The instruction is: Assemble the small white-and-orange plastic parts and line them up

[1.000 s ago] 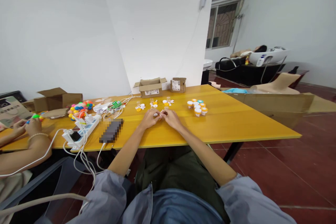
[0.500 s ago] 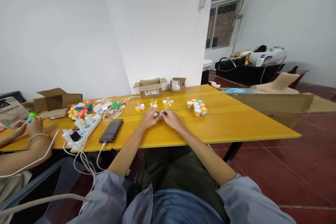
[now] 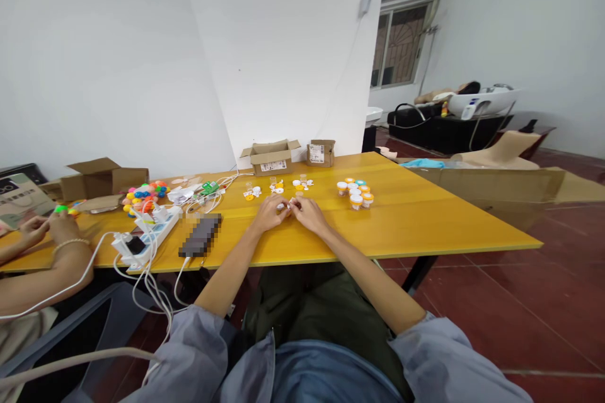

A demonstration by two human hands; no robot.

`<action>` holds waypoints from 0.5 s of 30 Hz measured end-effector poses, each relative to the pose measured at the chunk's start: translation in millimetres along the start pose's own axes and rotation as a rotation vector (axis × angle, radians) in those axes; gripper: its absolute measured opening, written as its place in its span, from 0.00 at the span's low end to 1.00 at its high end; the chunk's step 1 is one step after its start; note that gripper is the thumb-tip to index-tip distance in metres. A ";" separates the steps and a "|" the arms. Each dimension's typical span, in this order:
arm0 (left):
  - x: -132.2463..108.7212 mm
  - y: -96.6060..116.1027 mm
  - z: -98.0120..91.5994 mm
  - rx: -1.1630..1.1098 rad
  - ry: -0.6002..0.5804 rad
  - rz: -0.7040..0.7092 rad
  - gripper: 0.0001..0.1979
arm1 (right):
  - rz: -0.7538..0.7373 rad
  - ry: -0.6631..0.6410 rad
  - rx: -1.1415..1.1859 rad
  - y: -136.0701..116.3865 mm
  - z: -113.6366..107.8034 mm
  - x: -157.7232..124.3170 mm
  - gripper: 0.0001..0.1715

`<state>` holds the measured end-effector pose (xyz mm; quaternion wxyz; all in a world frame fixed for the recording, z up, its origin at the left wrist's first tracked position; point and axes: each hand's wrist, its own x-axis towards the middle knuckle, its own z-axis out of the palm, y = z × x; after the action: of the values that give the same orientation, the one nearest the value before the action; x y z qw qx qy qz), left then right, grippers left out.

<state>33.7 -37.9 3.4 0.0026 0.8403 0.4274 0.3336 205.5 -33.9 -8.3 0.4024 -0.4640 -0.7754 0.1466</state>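
Note:
My left hand [image 3: 271,213] and my right hand [image 3: 307,212] meet over the table, fingers closed, fingertips nearly touching. A small white piece [image 3: 291,203] shows at the right fingertips. Another bit of white shows by the left fingers, but its shape is mostly hidden. Just beyond my hands lie small groups of white and orange round parts [image 3: 249,197] with little clear cups [image 3: 303,178]. To the right stands a cluster of small clear jars with white, orange and blue lids [image 3: 356,198].
Two cardboard boxes [image 3: 271,160] stand against the wall. Left of me are a dark phone-like device [image 3: 201,236], a white power strip [image 3: 155,233] with tangled cables, and a pile of coloured balls [image 3: 144,195]. Another person's hands [image 3: 61,227] work at the far left.
My hands stay in almost the same place, with only slight finger movement. The other person's hands at the left have shifted slightly.

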 end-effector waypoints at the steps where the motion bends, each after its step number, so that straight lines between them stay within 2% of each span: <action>1: 0.1 0.6 -0.2 -0.003 0.001 0.001 0.04 | -0.001 0.000 -0.002 -0.5 -0.3 -0.2 0.08; 15: 0.3 -1.6 0.9 -0.023 0.035 0.055 0.04 | 0.000 -0.009 0.022 -1.6 -2.4 0.3 0.08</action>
<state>33.2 -36.4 2.4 -0.0044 0.8455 0.4004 0.3532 206.3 -34.9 -5.6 0.4040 -0.4590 -0.7755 0.1571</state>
